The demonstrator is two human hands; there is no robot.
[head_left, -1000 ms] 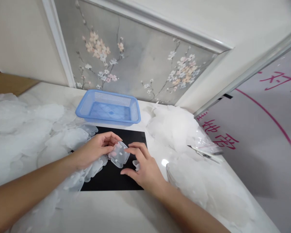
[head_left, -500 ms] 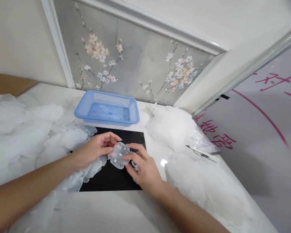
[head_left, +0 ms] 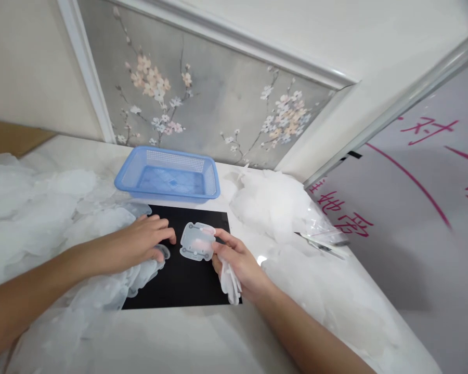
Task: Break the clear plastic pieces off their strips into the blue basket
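Note:
My right hand pinches a thin translucent plastic piece by its right edge, over the black mat. The piece is a rounded square with notched edges and grey markings. Several whitish pieces are tucked in the palm and hang below the fingers. My left hand is at the mat's left side, thumb and bent fingers apart, with nothing seen between them. Just below its thumb lies the end of a row of overlapping translucent pieces; whether the thumb touches it I cannot tell.
A blue plastic basket stands behind the mat. A large heap of translucent pieces spreads on the left. More white pieces and a clear plastic bag lie at the right. A whiteboard with red writing borders the table's right side.
My left hand has let go of the translucent piece and moved left to the row. The right hand now holds the piece alone and has turned, showing the pieces in its palm.

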